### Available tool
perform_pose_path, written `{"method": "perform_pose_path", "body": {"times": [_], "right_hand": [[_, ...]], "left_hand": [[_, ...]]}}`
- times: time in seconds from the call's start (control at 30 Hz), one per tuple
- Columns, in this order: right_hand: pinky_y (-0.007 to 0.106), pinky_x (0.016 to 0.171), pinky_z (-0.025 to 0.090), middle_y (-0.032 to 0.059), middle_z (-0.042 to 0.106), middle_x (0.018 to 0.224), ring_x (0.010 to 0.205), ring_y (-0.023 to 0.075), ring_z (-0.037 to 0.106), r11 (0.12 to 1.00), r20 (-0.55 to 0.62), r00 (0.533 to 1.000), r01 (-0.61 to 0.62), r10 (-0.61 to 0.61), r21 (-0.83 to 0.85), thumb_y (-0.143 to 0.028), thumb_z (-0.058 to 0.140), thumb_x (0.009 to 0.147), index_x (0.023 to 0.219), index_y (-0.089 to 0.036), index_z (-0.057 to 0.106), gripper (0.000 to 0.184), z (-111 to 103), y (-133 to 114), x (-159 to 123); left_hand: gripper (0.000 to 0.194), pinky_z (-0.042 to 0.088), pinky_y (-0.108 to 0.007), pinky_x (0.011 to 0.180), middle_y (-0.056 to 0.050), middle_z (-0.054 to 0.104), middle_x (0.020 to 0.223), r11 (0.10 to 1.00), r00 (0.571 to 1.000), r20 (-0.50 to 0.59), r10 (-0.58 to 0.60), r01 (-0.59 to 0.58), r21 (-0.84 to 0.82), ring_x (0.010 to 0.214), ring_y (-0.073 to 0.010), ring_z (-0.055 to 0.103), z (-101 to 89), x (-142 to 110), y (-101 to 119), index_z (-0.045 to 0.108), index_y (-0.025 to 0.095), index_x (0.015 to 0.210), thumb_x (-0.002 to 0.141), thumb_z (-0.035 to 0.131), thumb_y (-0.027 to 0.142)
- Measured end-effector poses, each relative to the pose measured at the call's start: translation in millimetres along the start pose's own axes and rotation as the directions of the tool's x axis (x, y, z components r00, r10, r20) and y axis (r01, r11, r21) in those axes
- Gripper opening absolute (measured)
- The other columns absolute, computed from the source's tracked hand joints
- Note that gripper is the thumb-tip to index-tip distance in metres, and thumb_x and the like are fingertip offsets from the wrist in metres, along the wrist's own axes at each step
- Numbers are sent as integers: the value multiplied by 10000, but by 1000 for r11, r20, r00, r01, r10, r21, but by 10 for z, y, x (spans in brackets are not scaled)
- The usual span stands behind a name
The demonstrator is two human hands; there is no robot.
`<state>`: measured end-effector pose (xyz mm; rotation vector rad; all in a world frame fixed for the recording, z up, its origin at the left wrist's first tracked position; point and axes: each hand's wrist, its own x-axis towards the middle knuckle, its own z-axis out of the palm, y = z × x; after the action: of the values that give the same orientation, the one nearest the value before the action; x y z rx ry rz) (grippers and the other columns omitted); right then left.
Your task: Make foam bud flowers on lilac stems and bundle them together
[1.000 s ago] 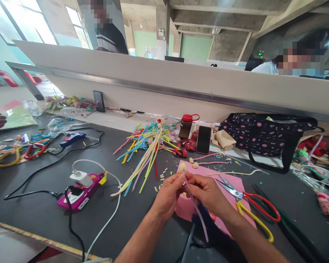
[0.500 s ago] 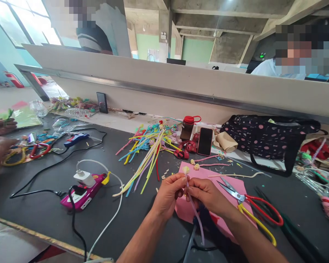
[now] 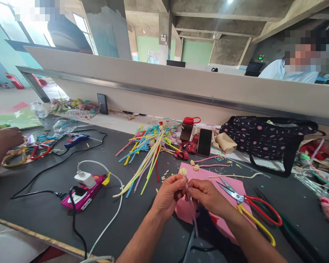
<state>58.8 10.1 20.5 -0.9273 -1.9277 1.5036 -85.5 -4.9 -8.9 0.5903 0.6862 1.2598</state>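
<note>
Both my hands meet over the near edge of a pink foam sheet (image 3: 237, 190) on the dark table. My left hand (image 3: 168, 195) pinches the upper part of a lilac pipe cleaner (image 3: 193, 215) just under its cream bud tip (image 3: 183, 171). My right hand (image 3: 208, 197) pinches the same stem from the right, fingers closed. The stem hangs down between my wrists. Scissors (image 3: 249, 206) with red and yellow handles lie on the pink sheet right of my right hand.
A pile of coloured pipe cleaners (image 3: 148, 149) lies ahead. A pink power strip (image 3: 82, 191) with white charger and cables sits left. A phone (image 3: 204, 142), a red-capped bottle (image 3: 186, 128) and a spotted bag (image 3: 265, 137) stand behind. Another person's hand (image 3: 2, 140) works at far left.
The hanging end of the lilac stem has shortened and drawn up between my hands. The other person's hand at far left has come further in over the table.
</note>
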Motion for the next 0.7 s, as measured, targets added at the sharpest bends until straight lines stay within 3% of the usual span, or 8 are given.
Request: {"method": "perform_pose_path", "body": {"times": [0.1,0.2,0.33,0.4,0.53,0.63,0.7], "right_hand": [[199,510,407,-17,564,667,541,92,514,981,-116,992,24,-47,-191,-286,488,836,811,-172,608,167,-126,-68,-136],[216,537,418,4,603,719,572,109,533,949,-281,956,-14,-79,-315,-297,503,825,813,-182,627,169,-380,-66,-453],[234,546,438,10,602,679,578,132,552,866,-498,867,-245,-6,-436,-362,459,854,804,-185,618,243,-731,216,-1043],[271,616,462,34,635,782,657,160,584,746,-530,848,-349,-7,-568,-372,427,867,872,-199,625,263,-845,471,-1314],[374,855,428,87,590,1110,1018,245,540,397,-518,851,-448,-85,-801,-323,456,833,1091,-208,572,306,-941,922,-1611],[415,911,380,125,480,1272,1138,284,460,210,-546,832,-519,-96,-828,-307,478,796,1207,-187,507,429,-962,1000,-1605],[428,869,392,142,483,1273,1116,306,478,153,-565,825,-558,-7,-816,-328,510,761,1258,-187,462,518,-983,955,-1545]], "left_hand": [[158,252,-130,379,7,541,608,999,999,-33,2,-4,-37,450,-21,399,4,2,16,602,106,669,650,710,221],[182,190,-116,343,8,549,613,997,999,-28,-42,40,-60,420,-7,355,26,-6,40,575,117,643,645,713,236],[209,177,-94,332,50,442,483,993,995,11,-96,96,-69,382,-2,297,48,-20,85,571,121,654,645,709,277],[221,181,-86,327,44,458,524,991,994,36,-98,101,-88,390,2,301,46,-24,103,564,124,654,614,727,268],[216,198,-80,323,33,480,573,991,993,72,-90,97,-98,407,0,312,39,-28,110,554,130,652,610,728,251],[209,211,-77,323,27,497,590,992,994,78,-76,83,-97,415,-2,329,34,-21,98,561,131,662,618,724,254],[211,214,-75,322,28,496,587,992,995,67,-74,80,-93,414,-1,333,28,-10,92,562,129,661,618,724,257]]}}
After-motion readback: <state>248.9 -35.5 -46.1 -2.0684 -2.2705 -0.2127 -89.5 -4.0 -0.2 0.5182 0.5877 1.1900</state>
